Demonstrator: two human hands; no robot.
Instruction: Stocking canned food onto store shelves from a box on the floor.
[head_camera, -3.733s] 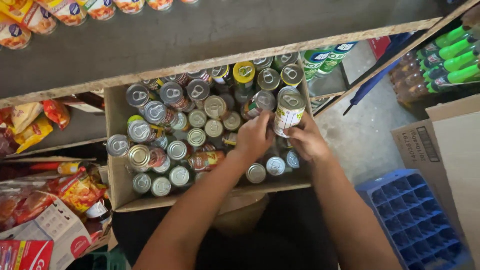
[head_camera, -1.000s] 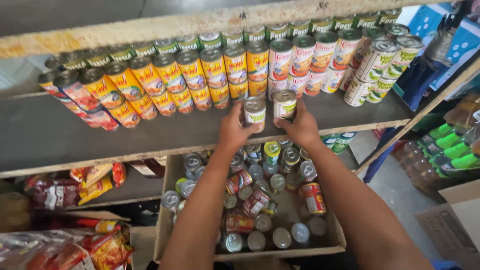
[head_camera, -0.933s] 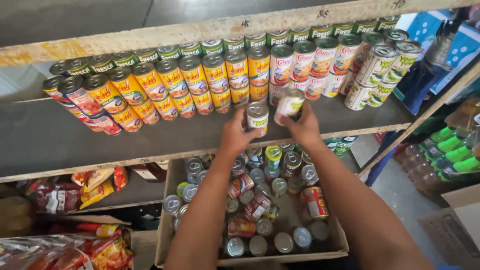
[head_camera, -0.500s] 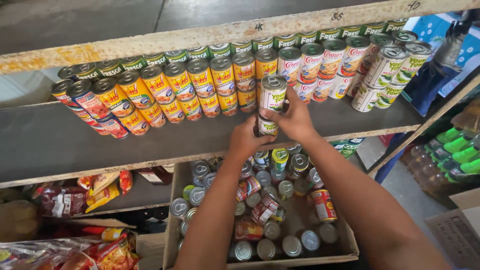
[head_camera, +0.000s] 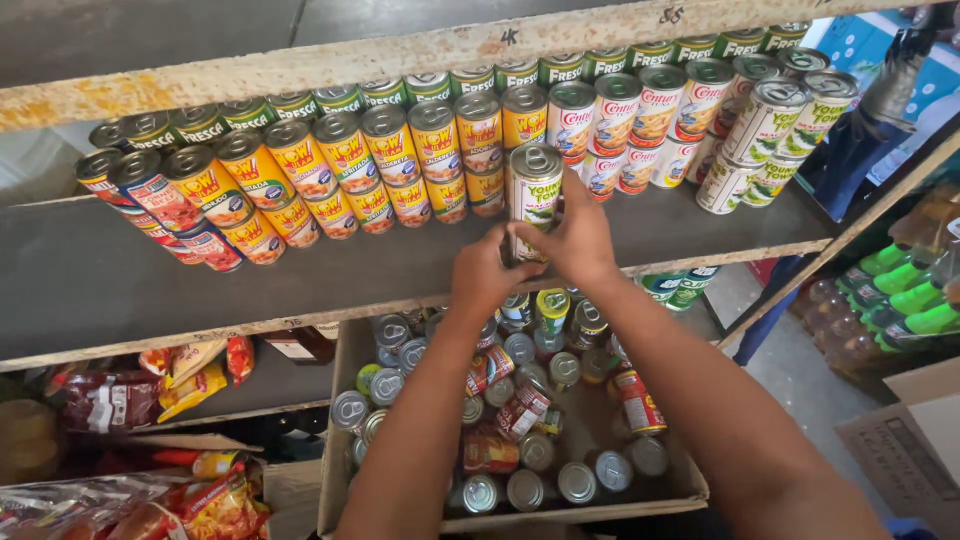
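A: Right hand (head_camera: 578, 238)?
B: Closed round the upper can (head_camera: 535, 190), white-and-green, fingers wrapped over its right side. That can sits on top of a lower can (head_camera: 522, 250), mostly hidden by both hands.

A: Left hand (head_camera: 490, 280)?
B: Curled at the lower can, fingers on its left and front. Looks like a grip, but the can is largely covered.

A: Where's the stack?
B: On the shelf (head_camera: 120, 300), about mid-length, between the back row and the front edge, just in front of the yellow cans (head_camera: 478, 150).

A: Around it?
B: Back of the shelf is lined with stacked cans. Yellow-and-red ones run from the left end to the middle. Red-and-white cans (head_camera: 625, 125) sit just right of the stack. White-and-green cans (head_camera: 770, 125) near the right end, same look as the held one. Green-topped cans (head_camera: 430, 85) behind them all.

A: Below?
B: Both forearms pass over an open cardboard box (head_camera: 340, 440) under the shelf's front edge, full of mixed loose cans (head_camera: 520, 410), some upright, some on their sides.

A: Further out?
B: Snack packets (head_camera: 190, 365) on the lower shelf at left, green bottles (head_camera: 905, 290) at far right.
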